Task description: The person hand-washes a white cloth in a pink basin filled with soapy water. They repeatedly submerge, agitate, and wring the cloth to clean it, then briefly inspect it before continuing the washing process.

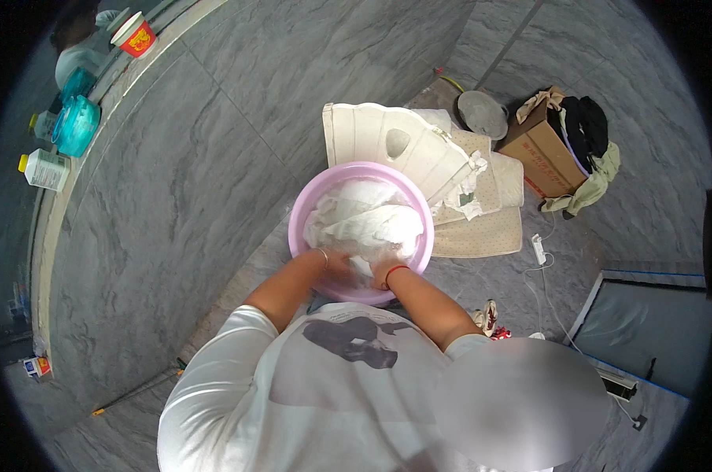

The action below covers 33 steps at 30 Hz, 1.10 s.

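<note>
A pink plastic basin (297, 221) stands before me, holding water and a bunched white cloth (368, 221). Both of my hands are inside it, near its close rim. My left hand (335, 266), with a pale bracelet at the wrist, is partly under the water beside the cloth; its fingers are hidden. A red cord circles the wrist of my right hand (383, 272), which is closed on a fold of the cloth. Splashing water blurs the space between the hands.
Behind the basin are a ribbed cream panel (368, 133) and dotted beige mats (480, 233). Farther right stand a grey bucket (483, 115) and a cardboard box (539, 156) of clothes. A power strip (538, 249) lies on the floor. The left ledge holds a bottle (48, 170) and paper cup (135, 36).
</note>
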{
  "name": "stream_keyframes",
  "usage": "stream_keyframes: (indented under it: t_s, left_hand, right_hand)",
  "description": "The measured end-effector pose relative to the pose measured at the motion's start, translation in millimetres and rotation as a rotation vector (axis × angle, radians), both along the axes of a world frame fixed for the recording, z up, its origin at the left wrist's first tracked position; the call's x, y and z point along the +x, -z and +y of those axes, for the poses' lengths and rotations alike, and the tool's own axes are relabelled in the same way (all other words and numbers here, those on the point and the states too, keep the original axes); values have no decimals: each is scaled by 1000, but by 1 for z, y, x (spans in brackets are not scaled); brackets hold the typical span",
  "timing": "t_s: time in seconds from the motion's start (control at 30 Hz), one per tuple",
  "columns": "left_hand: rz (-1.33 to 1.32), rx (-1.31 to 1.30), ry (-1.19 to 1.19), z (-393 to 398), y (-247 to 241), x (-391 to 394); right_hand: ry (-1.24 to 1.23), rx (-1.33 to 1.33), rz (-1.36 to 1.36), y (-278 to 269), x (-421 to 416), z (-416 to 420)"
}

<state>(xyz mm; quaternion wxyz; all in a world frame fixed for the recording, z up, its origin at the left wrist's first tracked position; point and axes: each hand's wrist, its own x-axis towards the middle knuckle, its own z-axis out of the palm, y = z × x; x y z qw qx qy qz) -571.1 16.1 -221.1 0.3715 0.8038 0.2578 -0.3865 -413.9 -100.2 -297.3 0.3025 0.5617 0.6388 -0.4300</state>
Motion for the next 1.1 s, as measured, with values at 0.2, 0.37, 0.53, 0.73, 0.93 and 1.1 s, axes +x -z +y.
stream_keyframes:
  t_s: [0.2, 0.37, 0.53, 0.73, 0.93, 1.1]
  left_hand:
    - [-249, 127, -332, 25, 21, -12]
    - [-289, 643, -174, 0, -7, -23]
    - [-27, 495, -81, -8, -10, -18]
    - [101, 388, -23, -5, 6, -14]
    - [190, 360, 49, 1, 26, -7]
    - [81, 256, 72, 18, 56, -10]
  right_hand:
    - [403, 299, 99, -72, 14, 15]
    - [415, 700, -22, -108, 27, 8]
    - [336, 372, -144, -116, 23, 8]
    - [288, 246, -164, -93, 18, 1]
    - [268, 170, -134, -87, 21, 14]
    - [175, 258, 27, -55, 38, 33]
